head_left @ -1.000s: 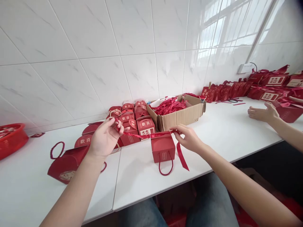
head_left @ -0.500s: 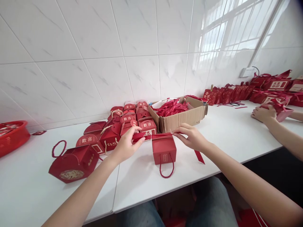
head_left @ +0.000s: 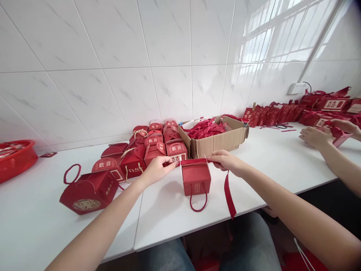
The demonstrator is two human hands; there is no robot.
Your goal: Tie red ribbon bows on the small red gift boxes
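Observation:
A small red gift box (head_left: 196,177) stands on the white table in front of me, its dark red cord handle hanging toward me. Red ribbon runs along the box's far top edge. My left hand (head_left: 159,168), left of the box, pinches one part of the ribbon. On the other side, at the box's top right corner, my right hand (head_left: 224,161) is closed on the ribbon (head_left: 230,195), whose loose end hangs down from it to the table's front edge. The fingertips partly hide the ribbon.
Several red gift boxes (head_left: 153,150) are grouped behind my left hand; another box (head_left: 89,192) stands nearer left. A cardboard box (head_left: 222,141) holds red ribbons. A red basin (head_left: 18,162) sits far left. At right, a co-worker's hands (head_left: 316,136) handle a red box.
My left hand has moved slightly right, closer to the box. The ribbon's tail now hangs lower from my right hand, reaching the table edge. The co-worker's second hand has come into view.

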